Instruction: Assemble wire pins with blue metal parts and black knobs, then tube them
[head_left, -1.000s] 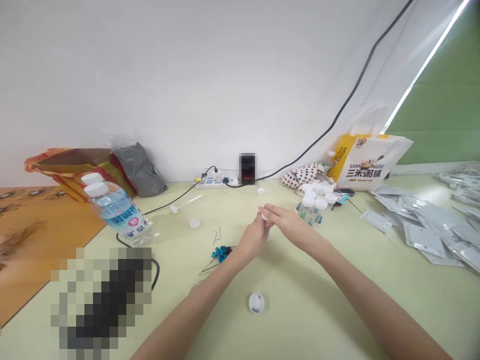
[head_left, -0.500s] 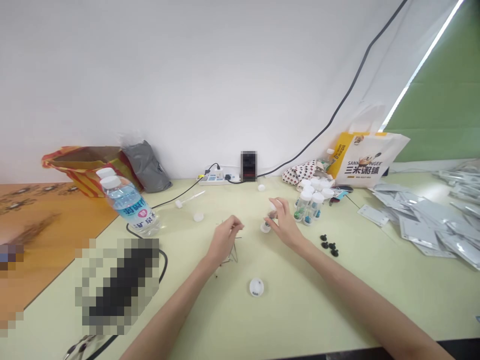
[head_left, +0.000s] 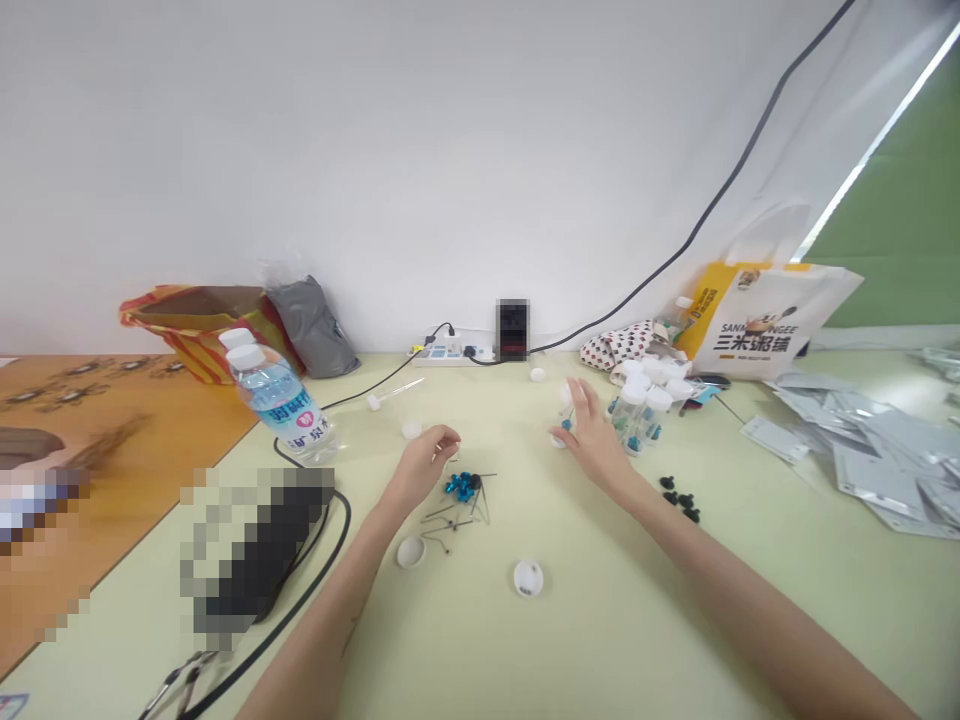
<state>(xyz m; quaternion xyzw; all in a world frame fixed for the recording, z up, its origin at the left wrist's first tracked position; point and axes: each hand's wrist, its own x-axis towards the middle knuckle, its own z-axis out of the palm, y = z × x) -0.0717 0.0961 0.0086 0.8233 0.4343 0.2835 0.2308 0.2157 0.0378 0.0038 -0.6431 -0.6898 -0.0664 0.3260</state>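
My left hand (head_left: 424,462) hovers over the table, thumb and fingertips pinched together; what they hold, if anything, is too small to make out. Just below its fingertips lie shiny blue parts (head_left: 460,487) with a black one, among thin bent metal rods (head_left: 450,523). Beside the left forearm sits a round white cap (head_left: 411,552). My right hand (head_left: 594,432) is open, fingers stretched out, right beside a small clear vial (head_left: 564,420) that stands upright with a white lid and something blue inside. Whether the thumb touches the vial I cannot tell.
Several white-lidded vials (head_left: 634,405) stand right of my right hand, behind black knobs (head_left: 681,502). Another white cap (head_left: 528,578) lies nearer me. A water bottle (head_left: 281,405) and cable (head_left: 337,550) are left; flat silvery packets (head_left: 862,440) and a paper bag (head_left: 772,320) are right.
My left hand has moved left, uncovering the blue parts and a white cap. My right hand has shifted slightly right and its fingers have straightened; the vial stays in place. The view has shifted slightly.
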